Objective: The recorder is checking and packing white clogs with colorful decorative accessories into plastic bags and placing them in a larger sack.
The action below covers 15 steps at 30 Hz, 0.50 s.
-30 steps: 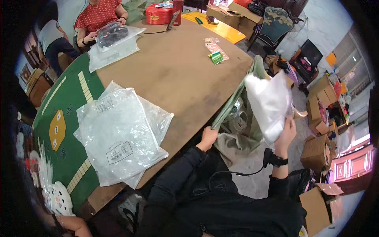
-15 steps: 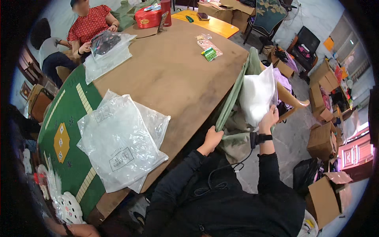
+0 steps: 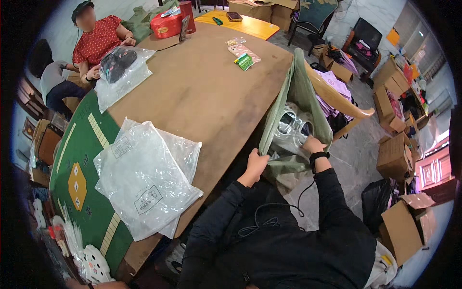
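A green cloth sack (image 3: 288, 174) hangs beside the table's right edge with its mouth spread. My left hand (image 3: 256, 165) is closed on the near left part of its rim. At the near right of the mouth, my right hand (image 3: 315, 145) is closed on the rim, its fingertips partly hidden by the cloth and packages. Inside lie clear plastic packages (image 3: 288, 127) with dark and white rounded shapes; their contents are hard to make out. To the left, several large clear plastic bags (image 3: 144, 178) lie flat and overlapping on the brown tabletop (image 3: 207, 96).
A curved wooden chair arm (image 3: 346, 103) with purple bundles (image 3: 332, 89) stands just right of the sack. Across the table, a person in red (image 3: 98, 41) handles a bagged dark item (image 3: 120, 62). A phone (image 3: 245, 52) lies on the table; cardboard boxes (image 3: 394, 156) line the right.
The white package in my right hand is no longer visible; that hand has moved down to the sack's mouth. The sack is spread wider, showing clear packages inside. My view has shifted slightly.
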### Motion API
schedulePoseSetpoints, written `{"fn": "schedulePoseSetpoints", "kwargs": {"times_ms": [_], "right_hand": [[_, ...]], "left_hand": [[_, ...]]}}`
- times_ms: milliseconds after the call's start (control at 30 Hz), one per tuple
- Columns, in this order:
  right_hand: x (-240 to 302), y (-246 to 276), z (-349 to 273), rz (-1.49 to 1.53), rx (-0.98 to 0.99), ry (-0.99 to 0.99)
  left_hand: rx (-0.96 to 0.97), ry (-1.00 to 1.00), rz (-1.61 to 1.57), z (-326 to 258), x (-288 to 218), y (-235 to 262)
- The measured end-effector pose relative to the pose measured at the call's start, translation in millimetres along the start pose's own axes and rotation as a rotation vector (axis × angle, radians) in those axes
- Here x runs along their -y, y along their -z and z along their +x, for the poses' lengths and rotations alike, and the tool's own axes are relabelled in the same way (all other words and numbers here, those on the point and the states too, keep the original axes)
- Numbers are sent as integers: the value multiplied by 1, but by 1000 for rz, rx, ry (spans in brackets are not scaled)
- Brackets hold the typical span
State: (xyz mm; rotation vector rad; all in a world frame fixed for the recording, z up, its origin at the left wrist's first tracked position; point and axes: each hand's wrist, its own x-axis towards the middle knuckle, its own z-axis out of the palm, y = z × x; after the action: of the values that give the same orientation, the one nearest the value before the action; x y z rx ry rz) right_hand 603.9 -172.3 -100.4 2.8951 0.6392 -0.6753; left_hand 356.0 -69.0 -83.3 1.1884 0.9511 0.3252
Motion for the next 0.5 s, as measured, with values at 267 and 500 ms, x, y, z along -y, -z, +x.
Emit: {"fn": "schedulePoseSetpoints", "kwargs": {"times_ms": [267,500], "right_hand": [[-23,-2,-4,-668,-174,242],[-28,-24,-58,-153,-236,925]], "left_hand": [[-30,-278,191,1,-32,-10],[37,-255,429,-7,-43,15]]}}
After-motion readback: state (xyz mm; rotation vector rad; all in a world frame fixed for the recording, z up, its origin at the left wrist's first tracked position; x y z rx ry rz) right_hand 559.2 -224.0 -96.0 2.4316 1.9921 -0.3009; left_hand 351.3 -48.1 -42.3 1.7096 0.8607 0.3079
